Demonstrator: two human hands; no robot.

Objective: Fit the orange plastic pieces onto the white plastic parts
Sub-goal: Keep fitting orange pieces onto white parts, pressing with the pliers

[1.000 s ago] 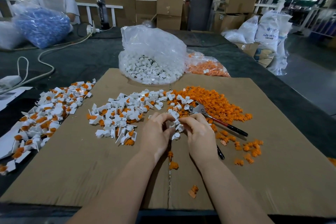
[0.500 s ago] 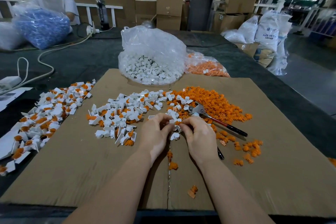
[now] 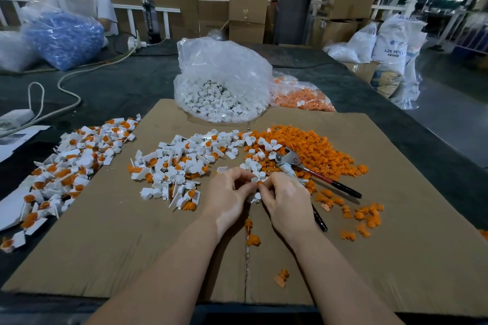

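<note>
My left hand (image 3: 227, 196) and my right hand (image 3: 286, 199) meet over the middle of the cardboard sheet (image 3: 111, 240). Between their fingertips sit a small white plastic part (image 3: 254, 180) and an orange piece (image 3: 260, 183); the left fingers pinch the white part, the right fingers pinch the orange piece against it. A heap of loose orange pieces (image 3: 314, 150) lies just beyond my right hand. White parts with orange pieces in them (image 3: 179, 166) are spread to the left of my hands.
Red-and-black-handled pliers (image 3: 317, 174) lie by my right hand. A clear bag of white parts (image 3: 224, 82) and a bag of orange pieces (image 3: 301, 95) stand at the back. Another pile of fitted parts (image 3: 71, 163) lies far left. A person sits beyond a blue bag (image 3: 62, 37).
Both hands have stayed together at the same spot; the fingers have shifted slightly around the small parts and an orange piece now shows between the fingertips.
</note>
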